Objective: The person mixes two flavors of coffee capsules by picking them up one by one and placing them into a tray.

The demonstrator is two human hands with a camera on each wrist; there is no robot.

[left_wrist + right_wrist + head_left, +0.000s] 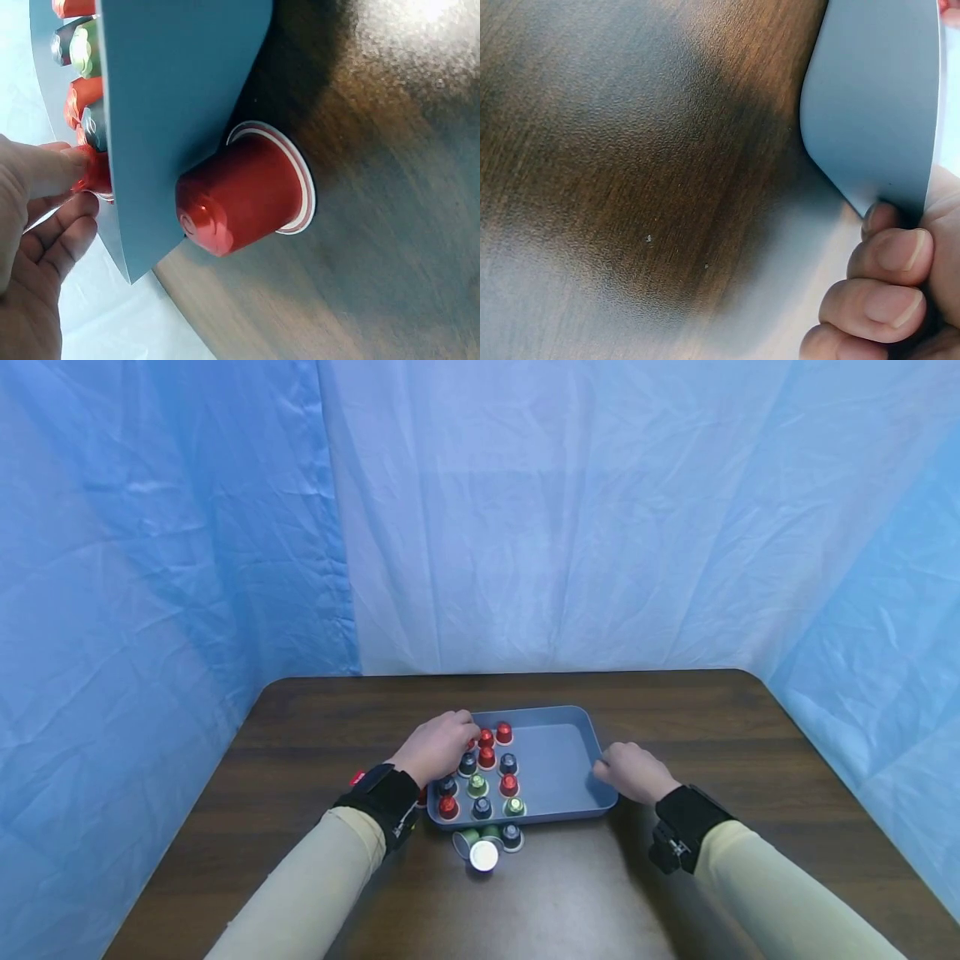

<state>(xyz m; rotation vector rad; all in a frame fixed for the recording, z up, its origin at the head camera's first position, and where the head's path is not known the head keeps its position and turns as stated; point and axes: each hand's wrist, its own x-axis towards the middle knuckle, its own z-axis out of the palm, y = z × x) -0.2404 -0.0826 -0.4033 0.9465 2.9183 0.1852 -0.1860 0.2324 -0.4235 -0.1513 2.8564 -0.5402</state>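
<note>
My left hand point(438, 746) is over the left end of a grey-blue tray point(558, 768). In the left wrist view, its thumb and fingers pinch a red coffee capsule point(94, 171) just inside the tray wall. Red, dark blue and green capsules stand in loose rows over the tray's left half, such as a green capsule point(477, 786). At the opposite end, my right hand point(637, 771) grips the tray's right rim, its fingers curled under the edge in the right wrist view.
Outside the tray wall, another red capsule point(244, 195) stands on the wooden table point(570, 893). By the tray's front edge are several capsules, among them a dark blue capsule point(512, 837) and one showing its white lid point(483, 857). Blue-white sheets point(555, 527) hang behind.
</note>
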